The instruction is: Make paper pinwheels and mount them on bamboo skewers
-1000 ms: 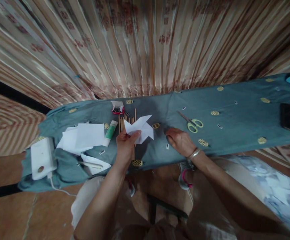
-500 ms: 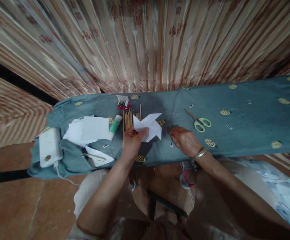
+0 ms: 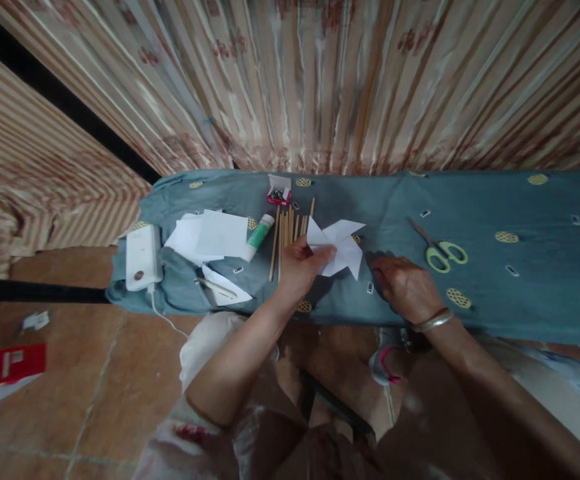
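Note:
My left hand (image 3: pixel 301 268) pinches a folded white paper shape (image 3: pixel 337 247) with pointed flaps, held just above the teal cloth-covered board (image 3: pixel 520 207). My right hand (image 3: pixel 404 288), a metal bangle at its wrist, rests palm down on the cloth just right of the paper, fingers curled onto the surface. Whether anything lies under them I cannot see. Several thin wooden sticks (image 3: pixel 286 233) lie side by side behind my left hand. A glue stick with a green label (image 3: pixel 259 235) lies left of the sticks.
Green-handled scissors (image 3: pixel 440 249) lie right of my right hand. A small red box of clips (image 3: pixel 278 193) sits at the far edge. Loose white sheets (image 3: pixel 207 237) and a white power bank (image 3: pixel 143 257) with a cable occupy the board's left end. Striped curtain behind, tiled floor below.
The camera has turned left, so everything sits further right in view. My left hand still holds the paper shape; my right hand stays on the cloth beside it.

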Tool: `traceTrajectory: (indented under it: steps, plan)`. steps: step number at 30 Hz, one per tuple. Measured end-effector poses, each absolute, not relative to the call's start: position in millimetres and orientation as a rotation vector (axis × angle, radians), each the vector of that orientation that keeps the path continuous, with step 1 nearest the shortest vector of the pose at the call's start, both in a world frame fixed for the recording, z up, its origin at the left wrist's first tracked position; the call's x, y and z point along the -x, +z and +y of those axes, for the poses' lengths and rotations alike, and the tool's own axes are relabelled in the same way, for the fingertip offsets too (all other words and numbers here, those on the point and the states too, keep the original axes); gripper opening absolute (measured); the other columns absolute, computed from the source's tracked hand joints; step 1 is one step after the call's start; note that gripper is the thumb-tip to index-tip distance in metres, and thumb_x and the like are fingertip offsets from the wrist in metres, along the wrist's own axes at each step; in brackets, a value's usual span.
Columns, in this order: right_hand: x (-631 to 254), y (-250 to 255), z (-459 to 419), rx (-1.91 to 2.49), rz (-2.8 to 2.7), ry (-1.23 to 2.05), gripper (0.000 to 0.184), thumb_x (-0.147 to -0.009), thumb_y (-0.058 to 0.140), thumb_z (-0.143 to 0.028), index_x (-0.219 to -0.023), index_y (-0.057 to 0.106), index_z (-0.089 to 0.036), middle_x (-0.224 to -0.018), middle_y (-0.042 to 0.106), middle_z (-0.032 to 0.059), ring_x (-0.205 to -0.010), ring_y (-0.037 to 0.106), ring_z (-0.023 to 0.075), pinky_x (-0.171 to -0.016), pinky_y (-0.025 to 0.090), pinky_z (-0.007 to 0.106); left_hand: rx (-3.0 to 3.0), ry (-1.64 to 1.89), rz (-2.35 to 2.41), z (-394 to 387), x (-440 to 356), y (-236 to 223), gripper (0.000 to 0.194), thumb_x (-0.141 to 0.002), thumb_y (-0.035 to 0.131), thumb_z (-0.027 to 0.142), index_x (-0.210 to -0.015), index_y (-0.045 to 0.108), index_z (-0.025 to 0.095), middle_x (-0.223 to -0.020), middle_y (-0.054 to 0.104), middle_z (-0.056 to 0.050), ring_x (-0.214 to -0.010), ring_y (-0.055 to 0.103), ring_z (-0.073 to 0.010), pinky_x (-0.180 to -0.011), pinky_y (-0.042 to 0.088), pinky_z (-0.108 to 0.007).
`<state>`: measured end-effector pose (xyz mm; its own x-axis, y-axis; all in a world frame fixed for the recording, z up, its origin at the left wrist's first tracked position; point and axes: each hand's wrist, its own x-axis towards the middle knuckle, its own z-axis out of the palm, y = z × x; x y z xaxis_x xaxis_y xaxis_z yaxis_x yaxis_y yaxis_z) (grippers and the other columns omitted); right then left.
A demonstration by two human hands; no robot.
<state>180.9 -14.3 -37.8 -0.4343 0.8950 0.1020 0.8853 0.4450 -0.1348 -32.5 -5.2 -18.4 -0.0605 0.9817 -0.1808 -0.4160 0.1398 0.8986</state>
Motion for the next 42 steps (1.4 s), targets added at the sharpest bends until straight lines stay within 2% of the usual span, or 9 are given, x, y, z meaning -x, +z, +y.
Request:
traceTrajectory:
  steps: [4, 8, 11, 16, 26, 29, 32, 34, 42]
  plan:
    - [-182.0, -29.9, -14.7, 1.515, -2.347, 0.258, 0.022, -0.089, 0.049, -0.021, -0.089, 0.071, -0.017, -0.085, 0.074, 0.0107, -0.079, 0.068, 0.0264, -0.071, 0.05, 0.035, -0.757, 1.341, 1.048, -6.1, 32.4, -19.2, 0.029, -0.058, 0.083, 0.026, -0.082, 0.07, 0.017, -0.076, 0.072, 0.0, -0.067, 0.065, -0.0138, -0.066, 0.051, -0.026]
    - [-182.8, -17.7, -14.7, 1.583, -1.979, 0.568, 0.014, -0.086, 0.06, -0.031, -0.086, 0.072, -0.024, -0.078, 0.072, 0.0026, -0.067, 0.066, 0.021, -0.065, 0.049, 0.033, -0.776, 1.329, 1.096, -6.0, 31.1, -18.4, 0.03, -0.058, 0.081, 0.025, -0.085, 0.07, 0.016, -0.077, 0.073, 0.0, -0.068, 0.065, -0.0143, -0.065, 0.051, -0.026]
    - [-179.7, -8.2, -13.6, 1.54, -1.696, 0.832, 0.016, -0.081, 0.067, -0.039, -0.084, 0.072, -0.024, -0.072, 0.069, 0.0012, -0.061, 0.062, 0.0184, -0.058, 0.047, 0.031, -0.779, 1.331, 1.107, -5.7, 29.8, -16.3, 0.028, -0.058, 0.081, 0.025, -0.083, 0.07, 0.016, -0.076, 0.073, 0.0, -0.068, 0.066, -0.0148, -0.066, 0.052, -0.027]
    - [-169.7, 8.4, -12.0, 1.366, -1.41, 1.001, 0.017, -0.071, 0.079, -0.038, -0.076, 0.072, -0.023, -0.067, 0.067, 0.0, -0.056, 0.055, 0.013, -0.05, 0.044, 0.026, -0.782, 1.343, 1.105, -5.6, 26.3, -12.1, 0.03, -0.058, 0.082, 0.025, -0.084, 0.07, 0.016, -0.077, 0.073, -0.001, -0.07, 0.067, -0.0153, -0.068, 0.052, -0.028]
    - [-160.5, 14.4, -16.3, 1.187, -1.284, 1.157, 0.01, -0.074, 0.079, -0.032, -0.078, 0.073, -0.024, -0.077, 0.072, -0.0003, -0.068, 0.063, 0.0129, -0.064, 0.052, 0.027, -0.794, 1.334, 1.076, -3.3, 12.7, -9.4, 0.033, -0.057, 0.08, 0.022, -0.088, 0.071, 0.016, -0.078, 0.074, -0.001, -0.068, 0.066, -0.0146, -0.067, 0.053, -0.026]
    - [-156.9, 13.6, -19.5, 1.196, -1.374, 1.079, 0.005, -0.077, 0.075, -0.028, -0.08, 0.072, -0.025, -0.091, 0.073, 0.0014, -0.083, 0.066, 0.0169, -0.079, 0.054, 0.034, -0.812, 1.325, 1.082, -3.6, 10.4, -10.6, 0.035, -0.057, 0.08, 0.022, -0.09, 0.071, 0.017, -0.078, 0.074, 0.0, -0.068, 0.067, -0.0147, -0.066, 0.052, -0.026]
    - [-152.3, 11.5, -22.5, 1.211, -1.484, 0.897, 0.003, -0.078, 0.074, -0.025, -0.08, 0.072, -0.027, -0.118, 0.067, 0.0026, -0.114, 0.061, 0.0229, -0.105, 0.043, 0.045, -0.862, 1.302, 1.12, -5.0, 9.8, -10.8, 0.035, -0.058, 0.08, 0.024, -0.092, 0.072, 0.017, -0.079, 0.074, 0.0, -0.07, 0.067, -0.0155, -0.067, 0.053, -0.026]
    - [-149.5, 9.5, -23.5, 1.232, -1.535, 0.837, 0.003, -0.079, 0.073, -0.025, -0.08, 0.072, -0.027, -0.132, 0.06, 0.0016, -0.128, 0.053, 0.0252, -0.114, 0.033, 0.049, -0.88, 1.294, 1.131, -6.2, 9.6, -10.3, 0.035, -0.059, 0.08, 0.025, -0.092, 0.072, 0.017, -0.08, 0.075, -0.001, -0.071, 0.068, -0.0165, -0.068, 0.054, -0.027]
    - [-144.5, 4.5, -22.1, 1.251, -1.544, 0.811, 0.002, -0.079, 0.073, -0.025, -0.078, 0.071, -0.027, -0.14, 0.054, 0.0002, -0.142, 0.039, 0.0271, -0.122, 0.021, 0.052, -0.964, 1.263, 1.166, -9.9, 8.5, -8.9, 0.036, -0.063, 0.078, 0.026, -0.097, 0.073, 0.017, -0.083, 0.075, -0.002, -0.072, 0.067, -0.0163, -0.067, 0.052, -0.027]
